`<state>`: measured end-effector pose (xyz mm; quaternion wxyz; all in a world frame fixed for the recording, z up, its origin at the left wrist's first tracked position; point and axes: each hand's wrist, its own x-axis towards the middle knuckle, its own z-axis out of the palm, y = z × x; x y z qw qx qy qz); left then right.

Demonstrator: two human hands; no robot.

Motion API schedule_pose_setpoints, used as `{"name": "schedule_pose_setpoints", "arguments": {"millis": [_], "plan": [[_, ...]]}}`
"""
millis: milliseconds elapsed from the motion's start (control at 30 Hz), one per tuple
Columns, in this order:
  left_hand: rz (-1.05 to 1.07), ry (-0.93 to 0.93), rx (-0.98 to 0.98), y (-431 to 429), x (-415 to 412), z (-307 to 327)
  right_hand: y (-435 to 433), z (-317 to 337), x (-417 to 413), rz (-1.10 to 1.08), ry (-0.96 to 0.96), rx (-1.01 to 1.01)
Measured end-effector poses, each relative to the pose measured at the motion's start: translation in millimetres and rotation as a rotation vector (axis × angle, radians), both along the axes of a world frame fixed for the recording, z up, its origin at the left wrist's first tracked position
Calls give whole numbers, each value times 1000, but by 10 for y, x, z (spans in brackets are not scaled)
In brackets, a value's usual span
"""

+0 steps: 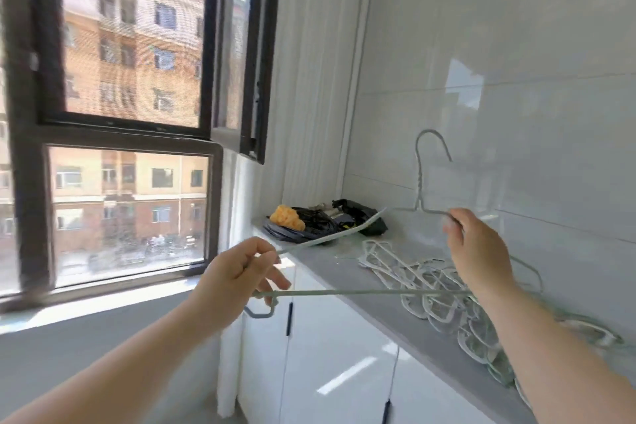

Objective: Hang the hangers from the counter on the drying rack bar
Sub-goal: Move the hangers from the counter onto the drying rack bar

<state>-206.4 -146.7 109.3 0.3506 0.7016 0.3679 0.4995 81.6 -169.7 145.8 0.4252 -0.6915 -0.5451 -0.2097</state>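
My right hand (478,244) pinches the hanger (419,182) at its shoulder, just right of the twisted neck. The grip is clamped on the wire. The hook (430,130) stands upright above the pile (423,289), with its open end turned down and right.

My left hand (241,272) is left of the pile, off the counter (330,268) edge, with finger and thumb closed on the far end of a pale wire arm that runs up and right toward the neck. The hanger's long axis therefore lies left to right between my two hands, and the right hand is nearer the hook.

A long wire (344,292) runs level from under my left hand across to the pile, and a small hook (261,315) shows below that hand. I cannot tell whether this is a second hanger or part of the first.

The rack bar is not in view. My judgement is that the lift must clear the pile without snagging.

The counter is grey and smooth. A dark bundle (309,224) lies beyond the pile, a white cabinet (337,354) stands below it, a tiled wall (516,45) rises behind it, and a window (130,134) is to its left.
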Motion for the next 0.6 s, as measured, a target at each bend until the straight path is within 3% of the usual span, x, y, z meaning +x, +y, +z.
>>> {"name": "schedule_pose_setpoints", "arguments": {"millis": [133,300,400,600], "plan": [[224,109,-11,-243,-842,5,252,-19,-767,235,-7,52],[415,505,-46,-686,-1741,86,353,89,-2000,524,-194,-16],[509,539,-21,-1000,-2165,193,181,169,-2803,662,-351,67],[738,585,-35,-1913,-3236,194,-393,238,-4352,996,-327,117]]}}
